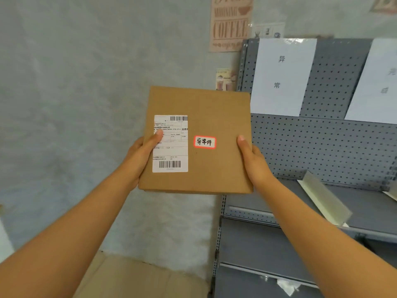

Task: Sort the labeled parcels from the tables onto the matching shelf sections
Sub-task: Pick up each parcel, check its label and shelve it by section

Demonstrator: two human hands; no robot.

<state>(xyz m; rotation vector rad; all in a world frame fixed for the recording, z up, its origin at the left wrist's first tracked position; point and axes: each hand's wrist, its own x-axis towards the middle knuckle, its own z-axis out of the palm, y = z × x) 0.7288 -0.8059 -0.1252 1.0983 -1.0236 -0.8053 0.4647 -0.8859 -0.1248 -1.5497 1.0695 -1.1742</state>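
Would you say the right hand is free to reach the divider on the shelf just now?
Probably not: the right hand grips the parcel with the left hand; the divider itself lies unobstructed.

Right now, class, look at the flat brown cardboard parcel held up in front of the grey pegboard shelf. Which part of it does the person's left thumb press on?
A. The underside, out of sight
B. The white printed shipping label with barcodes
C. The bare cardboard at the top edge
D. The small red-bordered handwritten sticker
B: the left hand grips the flat brown cardboard parcel, its thumb lying across the white printed shipping label, apart from the red-bordered sticker.
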